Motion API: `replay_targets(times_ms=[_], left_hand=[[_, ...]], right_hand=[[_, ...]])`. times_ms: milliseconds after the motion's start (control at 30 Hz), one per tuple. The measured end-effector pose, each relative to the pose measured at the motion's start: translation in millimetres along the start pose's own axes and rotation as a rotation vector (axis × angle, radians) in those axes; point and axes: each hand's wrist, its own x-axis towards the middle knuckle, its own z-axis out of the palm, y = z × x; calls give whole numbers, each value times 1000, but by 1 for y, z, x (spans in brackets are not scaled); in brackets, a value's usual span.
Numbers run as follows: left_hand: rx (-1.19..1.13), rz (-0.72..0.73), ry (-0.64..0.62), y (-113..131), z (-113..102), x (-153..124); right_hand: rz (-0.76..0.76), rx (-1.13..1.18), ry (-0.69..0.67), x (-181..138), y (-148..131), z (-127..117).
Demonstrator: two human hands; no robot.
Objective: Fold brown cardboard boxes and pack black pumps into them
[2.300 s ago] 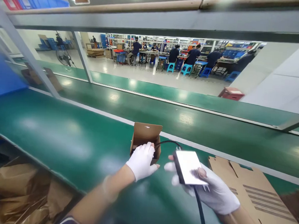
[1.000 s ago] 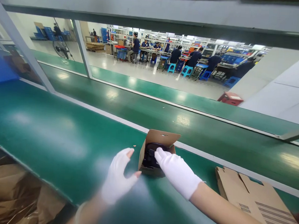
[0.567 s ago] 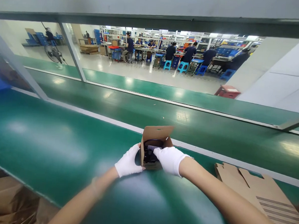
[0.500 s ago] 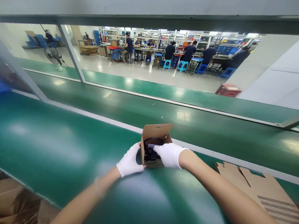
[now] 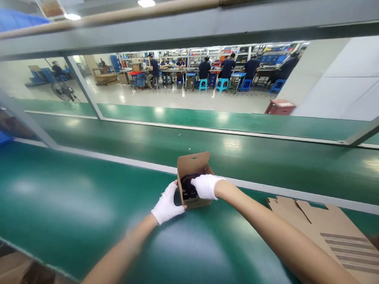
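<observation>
A small brown cardboard box [image 5: 193,161] stands on the green work surface with its lid raised at the back. Inside lie black parts [image 5: 189,192], with what looks like a coiled black cable among them. My left hand [image 5: 168,204], in a white glove, grips the box at its left side, thumb near the front corner. From the right, my gloved right hand [image 5: 206,186] reaches over the rim into the box. Its fingers are closed together against the black contents, and what they hold, if anything, is hidden.
Flat cardboard box blanks [image 5: 328,230] are stacked at the right. A white rail [image 5: 130,161] runs behind the box, with a green belt [image 5: 256,156] beyond it. Brown cardboard [image 5: 8,270] shows at lower left. Several people sit at far benches.
The view has tilted upward and shifted. My right hand has shifted slightly within the box, and a pale strip seen by its fingers no longer shows. My left hand keeps its grip.
</observation>
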Motion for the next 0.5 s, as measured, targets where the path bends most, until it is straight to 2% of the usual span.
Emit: replay_targets(times_ms=[100, 167, 200, 300, 400, 467, 500], left_hand=[[23, -49, 12, 3, 14, 18], [50, -69, 21, 6, 29, 42], [65, -74, 29, 8, 39, 57], [132, -93, 50, 19, 69, 112], [209, -85, 3, 34, 95, 159], [245, -34, -72, 44, 104, 169], [258, 8, -116, 49, 104, 166]], right_hand=[[-36, 67, 248, -45, 16, 16], [-40, 136, 381, -78, 32, 33], [-17, 157, 398, -92, 42, 43], [122, 172, 330, -124, 73, 72], [300, 172, 289, -147, 108, 94], [465, 155, 276, -163, 134, 103], [572, 149, 257, -173, 148, 106]])
